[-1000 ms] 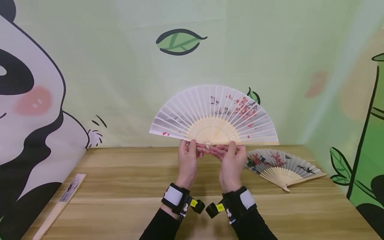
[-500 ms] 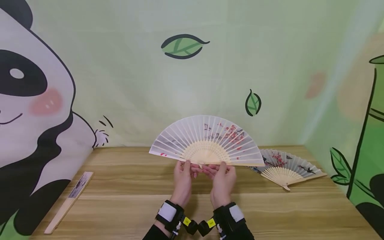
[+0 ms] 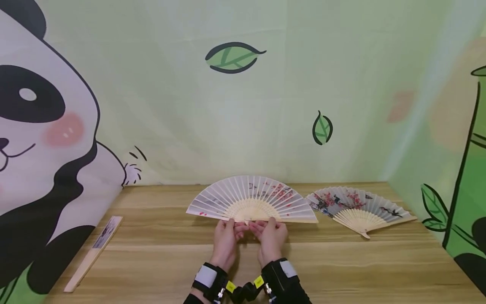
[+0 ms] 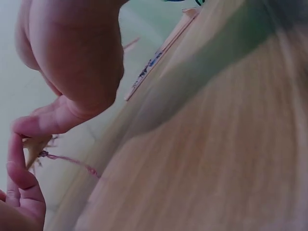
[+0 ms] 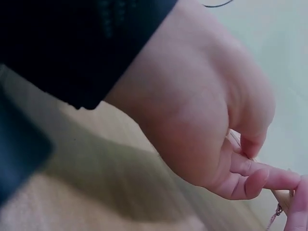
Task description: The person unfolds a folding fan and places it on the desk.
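Observation:
A pale folding fan [image 3: 250,202] with pink blossoms and light wooden ribs stands spread out in the head view, its arc upward. My left hand [image 3: 225,241] pinches its lower edge just left of the pivot, thumb in front. On the pivot's other side, my right hand [image 3: 272,238] pinches the same edge. Fingertips of the two hands nearly meet below the pivot. A thin pink cord [image 4: 72,160] hangs from the pivot in the left wrist view. In the right wrist view my fingers [image 5: 240,180] cover most of the fan. Whether the fan touches the table is unclear.
To the right, a second spread fan [image 3: 358,211] with red flowers and birds lies on the wooden table [image 3: 341,270]. At the left edge lies a folded fan [image 3: 95,253]. Behind the table hangs a green backdrop [image 3: 171,105] with a printed panda.
Both hands have lowered the fan from in front of the backdrop toward the table and slightly left. The second fan, partly covered before, now shows almost whole. The grip looks the same.

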The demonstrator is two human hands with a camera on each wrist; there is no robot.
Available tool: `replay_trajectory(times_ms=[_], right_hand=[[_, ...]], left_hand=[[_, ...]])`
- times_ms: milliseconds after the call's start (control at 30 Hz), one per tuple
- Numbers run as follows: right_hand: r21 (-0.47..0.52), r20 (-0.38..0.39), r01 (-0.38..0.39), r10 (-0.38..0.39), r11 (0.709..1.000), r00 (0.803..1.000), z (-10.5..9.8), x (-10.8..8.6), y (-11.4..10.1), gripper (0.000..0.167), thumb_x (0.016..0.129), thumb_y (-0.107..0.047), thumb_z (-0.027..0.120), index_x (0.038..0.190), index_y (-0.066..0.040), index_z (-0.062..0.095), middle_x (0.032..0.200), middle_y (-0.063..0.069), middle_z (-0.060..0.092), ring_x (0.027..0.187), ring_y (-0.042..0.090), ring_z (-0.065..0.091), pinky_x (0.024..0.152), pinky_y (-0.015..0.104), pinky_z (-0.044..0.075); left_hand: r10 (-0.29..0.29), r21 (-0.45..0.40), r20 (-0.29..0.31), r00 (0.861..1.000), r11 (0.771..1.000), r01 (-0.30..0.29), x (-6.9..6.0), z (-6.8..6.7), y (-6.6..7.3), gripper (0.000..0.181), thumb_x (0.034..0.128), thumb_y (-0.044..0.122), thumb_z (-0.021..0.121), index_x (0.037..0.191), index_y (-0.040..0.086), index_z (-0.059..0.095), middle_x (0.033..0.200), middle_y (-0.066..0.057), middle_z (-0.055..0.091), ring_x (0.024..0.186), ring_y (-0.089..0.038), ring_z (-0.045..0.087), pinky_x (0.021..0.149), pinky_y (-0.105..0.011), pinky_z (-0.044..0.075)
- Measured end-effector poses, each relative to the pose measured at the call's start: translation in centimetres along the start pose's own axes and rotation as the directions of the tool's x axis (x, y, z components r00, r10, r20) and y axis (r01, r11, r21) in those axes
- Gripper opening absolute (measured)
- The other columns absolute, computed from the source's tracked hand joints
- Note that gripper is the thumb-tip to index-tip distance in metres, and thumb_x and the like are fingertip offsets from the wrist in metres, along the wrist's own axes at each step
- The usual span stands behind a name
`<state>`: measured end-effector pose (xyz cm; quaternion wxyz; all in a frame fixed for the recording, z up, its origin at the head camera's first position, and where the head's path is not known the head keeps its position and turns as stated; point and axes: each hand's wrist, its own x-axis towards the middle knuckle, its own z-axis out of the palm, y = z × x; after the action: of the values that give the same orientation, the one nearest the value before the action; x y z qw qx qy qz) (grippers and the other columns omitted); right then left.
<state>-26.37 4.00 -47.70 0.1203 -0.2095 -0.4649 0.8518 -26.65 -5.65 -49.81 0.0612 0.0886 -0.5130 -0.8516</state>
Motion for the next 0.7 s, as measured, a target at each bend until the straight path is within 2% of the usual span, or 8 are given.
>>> replay_trajectory(times_ms=[167,333,400,533,700], right_hand=[[0.004,-0.007,-0.033,0.033,0.999,0.999,-0.6,0.0,0.5,0.016,0.105,-0.012,0.036,0.109,0.003,0.037,0.084,0.017,0.060,0.067,0.021,0.070,0.062,0.030,0.058],[-0.016,-0.029,-0.067,0.067,0.998,0.997,-1.5,-0.1,1.4,0.016,0.106,-0.010,0.034,0.111,0.005,0.035,0.086,0.019,0.059,0.066,0.020,0.069,0.062,0.030,0.058],[-0.017,-0.033,-0.075,0.075,0.997,0.997,-1.7,0.1,1.6,0.018,0.106,-0.010,0.033,0.112,0.006,0.035,0.087,0.019,0.059,0.067,0.020,0.069,0.063,0.030,0.058],[0.000,-0.019,-0.088,0.088,0.996,0.996,-1.4,0.5,1.3,0.023,0.106,-0.011,0.033,0.116,0.010,0.036,0.090,0.020,0.058,0.070,0.021,0.070,0.066,0.031,0.058],[-0.004,-0.022,-0.120,0.120,0.993,0.993,-0.9,0.7,0.7,0.027,0.106,-0.011,0.033,0.118,0.012,0.039,0.091,0.021,0.057,0.070,0.022,0.070,0.067,0.031,0.058]], left_hand=[[-0.037,-0.034,0.019,0.999,0.999,0.038,-0.1,-0.5,-0.8,0.013,0.1036,0.005,0.034,0.111,-0.005,0.038,0.082,-0.009,0.060,0.067,-0.009,0.065,0.054,-0.016,0.046],[-0.118,-0.035,0.030,0.993,0.992,0.119,-0.6,-1.1,-1.5,0.018,0.1041,0.004,0.032,0.114,-0.010,0.038,0.080,-0.009,0.063,0.068,-0.011,0.066,0.063,-0.021,0.055],[-0.128,-0.032,0.048,0.991,0.991,0.130,-0.6,-1.2,-1.6,0.020,0.1040,0.003,0.031,0.116,-0.012,0.038,0.079,-0.009,0.064,0.069,-0.012,0.067,0.067,-0.024,0.056],[-0.128,-0.046,0.102,0.987,0.990,0.133,-0.2,-1.4,-1.4,0.022,0.1045,0.004,0.030,0.119,-0.012,0.035,0.081,-0.009,0.064,0.072,-0.013,0.068,0.071,-0.025,0.057],[-0.190,-0.062,0.147,0.971,0.978,0.201,0.5,-1.6,-0.6,0.023,0.1055,0.005,0.030,0.118,-0.013,0.038,0.084,-0.011,0.064,0.075,-0.014,0.068,0.074,-0.025,0.056]])
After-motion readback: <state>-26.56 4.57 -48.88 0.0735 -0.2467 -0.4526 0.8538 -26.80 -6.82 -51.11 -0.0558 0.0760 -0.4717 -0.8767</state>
